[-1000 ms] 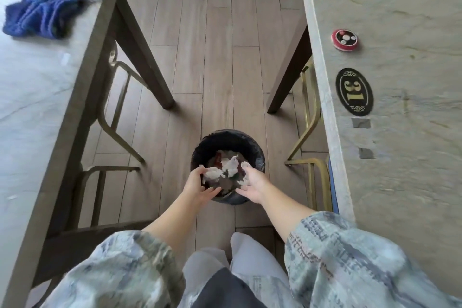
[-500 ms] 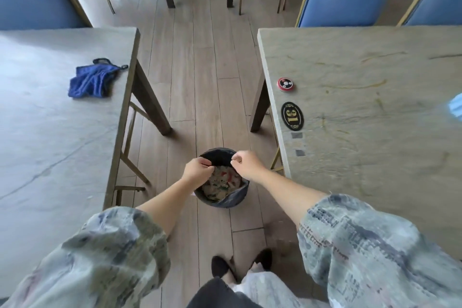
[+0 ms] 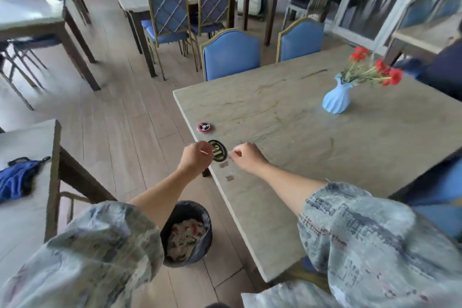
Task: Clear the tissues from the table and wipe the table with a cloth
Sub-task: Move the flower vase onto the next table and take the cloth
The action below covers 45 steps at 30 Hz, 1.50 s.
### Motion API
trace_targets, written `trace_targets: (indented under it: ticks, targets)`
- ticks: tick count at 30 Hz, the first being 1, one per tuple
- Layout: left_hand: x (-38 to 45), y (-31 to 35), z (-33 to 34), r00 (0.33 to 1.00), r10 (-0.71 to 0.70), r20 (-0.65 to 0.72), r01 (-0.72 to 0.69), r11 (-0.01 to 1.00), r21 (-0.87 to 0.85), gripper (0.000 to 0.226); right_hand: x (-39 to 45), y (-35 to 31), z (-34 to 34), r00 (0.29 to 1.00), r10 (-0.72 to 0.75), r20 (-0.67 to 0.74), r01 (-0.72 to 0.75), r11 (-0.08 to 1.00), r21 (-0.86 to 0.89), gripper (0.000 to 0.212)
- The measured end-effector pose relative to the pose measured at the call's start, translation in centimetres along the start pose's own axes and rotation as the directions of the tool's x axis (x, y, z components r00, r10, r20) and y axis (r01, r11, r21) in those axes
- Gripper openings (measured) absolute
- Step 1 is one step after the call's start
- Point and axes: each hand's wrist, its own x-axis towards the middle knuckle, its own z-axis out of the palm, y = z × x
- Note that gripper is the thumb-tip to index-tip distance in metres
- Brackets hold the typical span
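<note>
My left hand (image 3: 196, 159) hovers at the near left edge of the marble table (image 3: 312, 137), fingers curled; a thin pale sliver shows at its fingertips, too small to identify. My right hand (image 3: 246, 157) is over the table beside the black oval number plate (image 3: 218, 150), fingers also curled with nothing visible in them. On the floor below my left arm, the black-lined bin (image 3: 186, 231) holds crumpled tissues (image 3: 185, 236). A blue cloth (image 3: 17, 179) lies bunched on the neighbouring table (image 3: 27, 207) at the left.
A red round call button (image 3: 204, 127) sits near the table's left edge. A light-blue vase (image 3: 337, 96) with red flowers stands further right. Blue chairs (image 3: 231, 54) line the far side; more tables and chairs fill the room behind.
Both hands have risen from the bin's rim to table height. The view has lifted from the floor to the table and room. The tissues stay in the bin.
</note>
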Motion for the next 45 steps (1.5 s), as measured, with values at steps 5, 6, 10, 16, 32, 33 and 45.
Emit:
trace_targets:
  ticks: [5,6,10,16,32,33,45]
  targets:
    - [1.5,7.0,8.1,0.992,0.061,0.114,-0.059,0.998,-0.026,0.019,-1.9,8.7,-6.1,0.988,0.136,-0.078,-0.132,0.990,0.056,0.023]
    - [1.7,8.3,9.9,0.990,0.063,0.129,-0.060,0.998,-0.029,0.018,-2.2,10.6,-7.4,0.983,0.157,-0.094,-0.151,0.986,0.069,0.020]
    - [2.8,12.4,17.5,0.974,0.114,0.197,-0.120,0.993,0.019,0.025,-2.8,18.7,-12.5,0.953,0.254,-0.163,-0.236,0.964,0.122,0.017]
    - [5.2,16.5,28.2,0.970,0.056,0.238,-0.095,0.983,0.154,0.052,-0.4,30.4,-18.9,0.922,0.335,-0.195,-0.304,0.937,0.172,0.017]
    - [17.9,21.3,40.9,0.992,0.057,0.112,-0.090,0.945,0.316,0.056,14.3,42.6,-25.5,0.893,0.369,-0.258,-0.290,0.909,0.298,0.066]
    - [18.8,21.4,41.3,0.994,0.048,0.094,-0.076,0.945,0.317,0.057,15.3,42.9,-25.5,0.893,0.369,-0.258,-0.287,0.908,0.306,0.073]
    - [20.6,18.9,44.1,0.985,0.171,-0.028,-0.133,0.850,0.510,0.069,23.6,44.9,-23.1,0.820,0.372,-0.435,-0.146,0.871,0.469,0.115]
